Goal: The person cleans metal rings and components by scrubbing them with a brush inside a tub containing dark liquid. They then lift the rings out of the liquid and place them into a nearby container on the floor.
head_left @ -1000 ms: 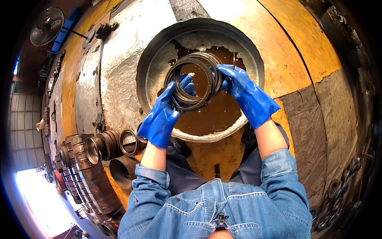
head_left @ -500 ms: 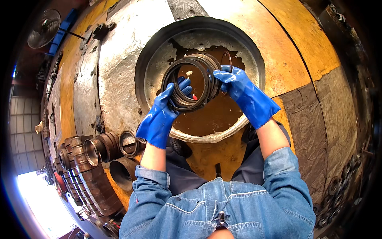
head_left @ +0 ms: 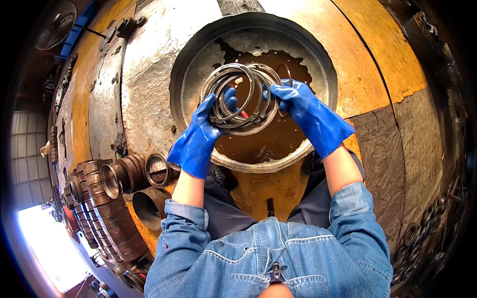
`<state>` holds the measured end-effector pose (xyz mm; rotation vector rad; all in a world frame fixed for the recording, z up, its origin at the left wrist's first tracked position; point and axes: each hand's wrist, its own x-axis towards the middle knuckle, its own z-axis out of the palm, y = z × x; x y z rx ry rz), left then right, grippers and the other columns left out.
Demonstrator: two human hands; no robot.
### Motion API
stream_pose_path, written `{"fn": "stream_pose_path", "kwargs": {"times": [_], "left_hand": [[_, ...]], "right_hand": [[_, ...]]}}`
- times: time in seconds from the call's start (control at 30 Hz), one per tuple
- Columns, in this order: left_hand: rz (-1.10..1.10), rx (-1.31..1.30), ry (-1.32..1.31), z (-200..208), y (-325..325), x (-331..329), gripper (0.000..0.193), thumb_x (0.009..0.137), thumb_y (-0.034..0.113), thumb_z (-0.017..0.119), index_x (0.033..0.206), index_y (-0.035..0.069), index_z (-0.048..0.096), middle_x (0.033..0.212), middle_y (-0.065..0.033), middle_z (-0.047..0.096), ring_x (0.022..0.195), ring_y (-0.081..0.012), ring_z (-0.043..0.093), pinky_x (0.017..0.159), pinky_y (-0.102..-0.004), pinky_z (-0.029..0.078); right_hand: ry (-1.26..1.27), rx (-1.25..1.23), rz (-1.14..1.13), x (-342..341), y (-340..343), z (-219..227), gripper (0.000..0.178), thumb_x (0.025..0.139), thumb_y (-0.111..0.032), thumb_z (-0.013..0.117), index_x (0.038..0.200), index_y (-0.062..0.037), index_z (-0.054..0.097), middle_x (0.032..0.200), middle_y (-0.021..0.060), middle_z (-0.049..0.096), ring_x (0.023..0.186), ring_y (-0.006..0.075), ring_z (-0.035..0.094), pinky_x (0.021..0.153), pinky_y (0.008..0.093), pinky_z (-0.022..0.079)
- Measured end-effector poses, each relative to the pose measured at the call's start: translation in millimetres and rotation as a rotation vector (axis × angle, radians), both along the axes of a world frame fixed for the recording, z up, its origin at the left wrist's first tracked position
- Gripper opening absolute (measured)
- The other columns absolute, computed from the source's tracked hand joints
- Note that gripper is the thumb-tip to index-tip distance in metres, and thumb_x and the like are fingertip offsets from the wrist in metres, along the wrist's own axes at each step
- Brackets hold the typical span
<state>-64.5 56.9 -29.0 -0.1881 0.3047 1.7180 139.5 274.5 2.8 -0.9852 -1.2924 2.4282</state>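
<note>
In front of me I hold a loose bunch of shiny metal rings (head_left: 252, 89), tilted and fanned apart. My left hand (head_left: 196, 131), in a blue rubber glove, is closed round their left side, its fingertips showing through the openings. My gloved right hand (head_left: 305, 111) grips their right side. A thin brownish ring (head_left: 289, 73) stands up at the right fingers; whether it is pinched there I cannot tell. Below the rings is a wide round metal basin (head_left: 179, 87) with brown liquid (head_left: 258, 149) in it. A small red thing (head_left: 244, 113) shows through the rings.
To my left lie rows of dark metal rings and sleeves (head_left: 112, 223), with a wider cylinder (head_left: 149, 206) beside my leg. Worn metal and yellow sheets (head_left: 149, 94) cover the floor. Several more rings (head_left: 417, 243) lie at the lower right. A fan (head_left: 57, 25) stands far left.
The rings, stacked close together before, have spread apart and turned, showing brighter faces. Both hands keep their hold, nearly in place. The view has shifted slightly.
</note>
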Motion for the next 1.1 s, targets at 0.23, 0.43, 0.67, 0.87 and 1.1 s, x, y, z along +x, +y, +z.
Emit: {"fn": "stream_pose_path", "kwargs": {"times": [0.23,0.43,0.67,0.87,1.1], "left_hand": [[0.018,-0.017,0.04,-1,1,6,0.045,0.109,0.023,0.057,0.148,0.002,0.057,0.13,-0.0169,0.074,0.107,-0.0324,0.075,0.102,-0.0567,0.057],[0.292,-0.205,0.077,1,5,7,0.038,0.103,0.024,0.065,0.134,0.0,0.066,0.101,-0.0137,0.078,0.086,-0.0265,0.075,0.085,-0.0465,0.061],[0.268,-0.217,0.108,12,4,5,0.039,0.103,0.02,0.066,0.136,0.0,0.065,0.099,-0.0122,0.078,0.09,-0.0241,0.076,0.089,-0.0461,0.06],[0.075,-0.143,0.172,8,1,-4,0.044,0.107,0.023,0.062,0.144,0.001,0.058,0.106,-0.0055,0.077,0.095,-0.0235,0.073,0.094,-0.0494,0.057],[0.059,-0.226,0.293,4,0,-4,0.047,0.108,0.027,0.061,0.144,-0.003,0.057,0.1,-0.0084,0.077,0.096,-0.0282,0.073,0.093,-0.0484,0.058]], "right_hand": [[0.042,-0.006,0.044,2,1,-1,0.019,0.093,-0.019,0.082,0.106,-0.0076,0.075,0.097,0.0045,0.078,0.067,0.0058,0.057,0.062,0.0237,0.048],[0.03,0.106,0.201,-1,-14,22,0.035,0.088,-0.02,0.085,0.118,-0.0041,0.075,0.099,0.0044,0.076,0.082,0.0082,0.062,0.074,0.0251,0.048],[-0.187,0.365,0.211,-7,-23,14,0.029,0.097,-0.029,0.076,0.107,-0.0021,0.075,0.095,0.0043,0.076,0.077,0.0086,0.061,0.073,0.0253,0.049],[-0.038,0.242,0.077,-2,-21,12,0.036,0.101,-0.033,0.07,0.112,0.0009,0.074,0.093,0.0096,0.077,0.087,0.0157,0.072,0.077,0.032,0.057],[-0.323,0.704,0.24,2,-12,12,0.041,0.097,-0.037,0.065,0.108,0.0,0.076,0.091,0.0186,0.075,0.09,0.0263,0.074,0.082,0.041,0.055]]}}
